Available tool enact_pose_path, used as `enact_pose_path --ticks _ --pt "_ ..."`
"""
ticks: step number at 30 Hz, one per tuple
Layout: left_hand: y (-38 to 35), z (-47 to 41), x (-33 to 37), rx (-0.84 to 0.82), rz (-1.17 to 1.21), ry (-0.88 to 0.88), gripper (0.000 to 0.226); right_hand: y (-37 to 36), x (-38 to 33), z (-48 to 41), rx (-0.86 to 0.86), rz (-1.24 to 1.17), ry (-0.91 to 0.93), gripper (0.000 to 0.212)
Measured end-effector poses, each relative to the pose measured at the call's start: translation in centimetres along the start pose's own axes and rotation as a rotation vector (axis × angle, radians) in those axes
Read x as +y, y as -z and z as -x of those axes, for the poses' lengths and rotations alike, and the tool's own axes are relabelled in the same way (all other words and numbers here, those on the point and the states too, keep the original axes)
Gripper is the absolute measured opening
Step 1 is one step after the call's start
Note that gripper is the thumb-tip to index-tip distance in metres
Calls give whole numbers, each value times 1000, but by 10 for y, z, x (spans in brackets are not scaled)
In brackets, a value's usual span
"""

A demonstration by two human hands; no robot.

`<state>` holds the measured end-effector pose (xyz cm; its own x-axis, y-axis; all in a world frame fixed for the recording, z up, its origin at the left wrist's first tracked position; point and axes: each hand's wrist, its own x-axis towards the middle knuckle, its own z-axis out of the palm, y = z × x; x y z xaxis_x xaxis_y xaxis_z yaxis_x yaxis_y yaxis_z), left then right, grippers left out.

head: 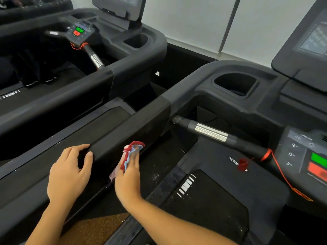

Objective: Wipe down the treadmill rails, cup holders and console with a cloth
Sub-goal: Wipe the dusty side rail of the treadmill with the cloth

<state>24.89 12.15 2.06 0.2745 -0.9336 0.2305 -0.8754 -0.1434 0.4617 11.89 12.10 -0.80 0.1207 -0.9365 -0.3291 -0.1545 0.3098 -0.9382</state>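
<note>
Only the head view here, so this is all from that one. The step looked like wiping the inner face of the left rail. To do it well, I'd say keep the cloth flat against that face instead of bunched up, use long strokes along the rail, and work toward the front. I'd also refold it to a clean side before the cup holder and the console, since neither looked touched yet as far as I could judge. Easy to miss: the lower lip of the rail, where there were pale specks on the deck just below.

As for where stuff was, the right hand was grasping the cloth, a red, blue and white one. Its fingers were wrapped round it and held it against the inner side of the rail. The left hand sat on top of the same rail just beside it, with fingers curled over the far edge and thumb on the near side, bracing. The cup holder and console were well apart from both hands, up front and to the right.
</note>
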Motion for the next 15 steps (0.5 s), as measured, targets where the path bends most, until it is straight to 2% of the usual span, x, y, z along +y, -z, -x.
enact_pose_path --ticks 7,11,15 --pt "-6 -4 -6 14 21 57 29 18 -7 26 -313 49 -66 64" --pt "-10 -8 -10 -18 78 137 26 42 -19 24 -320 48 -54 46" --pt "-16 -7 16 43 147 70 19 72 -33 22 -285 49 -9 50"
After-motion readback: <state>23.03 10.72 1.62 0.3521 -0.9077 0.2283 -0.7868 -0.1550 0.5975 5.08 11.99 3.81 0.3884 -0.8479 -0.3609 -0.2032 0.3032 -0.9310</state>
